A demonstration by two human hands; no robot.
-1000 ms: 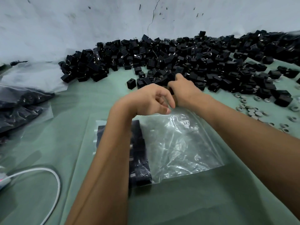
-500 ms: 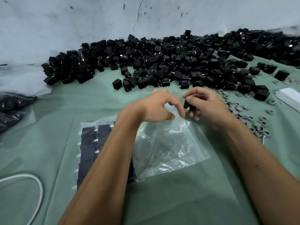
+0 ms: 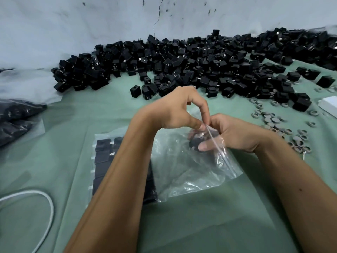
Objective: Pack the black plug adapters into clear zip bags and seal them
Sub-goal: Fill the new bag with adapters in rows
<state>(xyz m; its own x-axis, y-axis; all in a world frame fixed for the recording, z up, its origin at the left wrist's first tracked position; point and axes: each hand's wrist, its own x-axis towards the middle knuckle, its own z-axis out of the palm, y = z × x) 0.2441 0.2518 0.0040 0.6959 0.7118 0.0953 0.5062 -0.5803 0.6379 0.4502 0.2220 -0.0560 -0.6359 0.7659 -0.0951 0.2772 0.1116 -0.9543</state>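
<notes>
Green surface (image 3: 200, 225), adapter heap (image 3: 182, 66) along far edge. Left hand (image 3: 175, 110) pinches bag (image 3: 191, 170) mouth; right hand (image 3: 233, 134) pinches adapter (image 3: 196, 142) inside. Risk: mouth slips from pinch, adapter snags.

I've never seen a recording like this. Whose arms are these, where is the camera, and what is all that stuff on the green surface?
There is no machine here: these are a person's two bare arms, filmed by a wide-angle camera worn on their head, looking forward and down. That is why the arms reach in from the bottom edge.

On the green cloth lies a clear zip bag. At its closed end, rows of black plug adapters are already packed. The left hand pinches the bag's open edge, lifting it. The right hand reaches into the opening, its fingers curled round another adapter, seen through the plastic.

Behind, against the wall, lies a big heap of loose adapters. To the right are small grey rings, at far left filled bags, and a white cable at lower left.
</notes>
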